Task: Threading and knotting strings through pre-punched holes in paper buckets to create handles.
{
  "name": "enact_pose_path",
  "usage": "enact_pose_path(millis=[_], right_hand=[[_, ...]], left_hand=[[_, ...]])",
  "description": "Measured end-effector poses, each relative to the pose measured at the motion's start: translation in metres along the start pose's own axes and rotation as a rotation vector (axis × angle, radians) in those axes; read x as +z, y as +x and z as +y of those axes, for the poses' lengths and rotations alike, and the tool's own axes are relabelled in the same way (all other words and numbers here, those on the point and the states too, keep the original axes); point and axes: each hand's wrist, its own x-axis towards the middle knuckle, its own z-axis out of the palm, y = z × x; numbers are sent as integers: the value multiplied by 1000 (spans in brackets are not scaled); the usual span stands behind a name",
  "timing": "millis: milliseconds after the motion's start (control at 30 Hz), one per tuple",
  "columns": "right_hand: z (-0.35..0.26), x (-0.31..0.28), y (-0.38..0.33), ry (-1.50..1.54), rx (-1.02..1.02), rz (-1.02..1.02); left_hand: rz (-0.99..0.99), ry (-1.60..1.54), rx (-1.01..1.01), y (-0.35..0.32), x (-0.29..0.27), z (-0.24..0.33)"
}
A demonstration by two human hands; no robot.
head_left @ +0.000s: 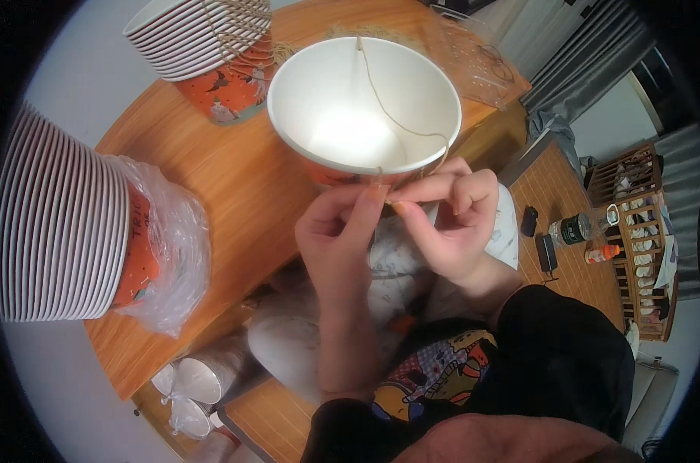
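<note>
A paper bucket, white inside and orange outside, sits tilted at the table's near edge with its mouth toward me. From a hole in its far rim, a thin brown twine runs across the mouth and over the right side of the near rim. Just below that rim, my left hand pinches the twine between thumb and index finger. My right hand pinches it too, the fingertips of both hands almost touching. The exact shape of the twine between them is hidden by my fingers.
On the wooden table stand a nested stack of buckets in clear plastic wrap and another stack with twine loops. A clear plastic bag lies at the far right. Wrapped white cups are below the table; a bottle stands at right.
</note>
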Motion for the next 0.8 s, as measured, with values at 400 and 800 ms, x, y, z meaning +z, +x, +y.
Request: enact_pose_path(millis=[400, 800], right_hand=[[4, 5, -3, 127, -22, 42], [-4, -9, -1, -89, -49, -91]], left_hand=[[39, 26, 64, -3, 7, 1], [-44, 52, -9, -4, -1, 7]])
